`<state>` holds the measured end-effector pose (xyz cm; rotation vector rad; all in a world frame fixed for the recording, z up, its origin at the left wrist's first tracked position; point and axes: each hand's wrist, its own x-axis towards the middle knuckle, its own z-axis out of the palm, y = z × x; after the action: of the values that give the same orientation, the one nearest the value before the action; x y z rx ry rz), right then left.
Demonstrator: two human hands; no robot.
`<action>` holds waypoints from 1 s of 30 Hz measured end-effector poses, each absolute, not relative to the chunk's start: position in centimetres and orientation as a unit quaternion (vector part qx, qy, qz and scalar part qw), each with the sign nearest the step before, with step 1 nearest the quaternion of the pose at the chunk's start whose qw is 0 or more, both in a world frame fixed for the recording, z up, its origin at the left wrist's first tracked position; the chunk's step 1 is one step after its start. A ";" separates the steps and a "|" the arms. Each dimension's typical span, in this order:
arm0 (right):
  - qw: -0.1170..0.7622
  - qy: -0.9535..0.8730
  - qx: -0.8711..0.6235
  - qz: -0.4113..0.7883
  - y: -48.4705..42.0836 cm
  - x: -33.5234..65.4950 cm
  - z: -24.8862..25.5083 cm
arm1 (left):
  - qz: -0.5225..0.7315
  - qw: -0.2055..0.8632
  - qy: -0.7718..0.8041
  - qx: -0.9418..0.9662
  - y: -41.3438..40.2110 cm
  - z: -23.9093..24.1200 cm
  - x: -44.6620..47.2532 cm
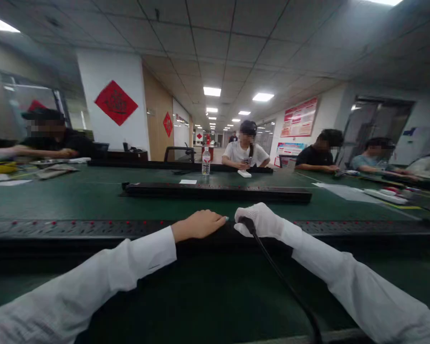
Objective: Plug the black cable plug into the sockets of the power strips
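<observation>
A long black strip point(103, 228) with a row of red spots and small openings along its top lies across the green table in front of me. My left hand point(199, 224) is bare and lies flat over the middle of it, palm down, fingers stretched to the right. Just to the right, my right hand point(260, 220) wears a white glove and is closed round the black end of a cord point(283, 274). The cord runs down towards the table's near edge. Whatever continues beyond that end is hidden inside the glove.
A second black strip point(215, 192) lies farther off, with a third point(150, 165) behind it. A water bottle point(205, 162) and a white card point(188, 182) stand and lie between them. A person point(246, 150) sits opposite; others sit left and right. Papers point(347, 192) lie at right.
</observation>
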<state>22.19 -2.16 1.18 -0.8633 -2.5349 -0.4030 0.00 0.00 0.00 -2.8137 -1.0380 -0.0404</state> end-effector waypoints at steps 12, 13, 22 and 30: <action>0.213 -0.914 -0.311 -0.151 -2.4 22.1 1.4 | -0.038 0.069 -0.343 -0.936 -0.7 0.4 0.2; 0.215 -0.913 -0.312 -0.151 -2.4 22.2 1.4 | -0.040 0.065 -0.346 -0.935 -0.7 0.4 0.2; 0.232 -0.913 -0.305 -0.137 -2.6 22.6 1.3 | -0.044 0.036 -0.369 -0.928 -0.8 0.5 0.3; 0.224 -0.913 -0.321 -0.116 -2.7 22.7 1.3 | -0.025 0.077 -0.340 -0.937 -1.0 0.6 0.2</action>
<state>22.70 -2.69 1.25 -0.8857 -2.5197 -0.3206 0.19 -0.98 0.62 -2.8074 -1.0202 -0.0748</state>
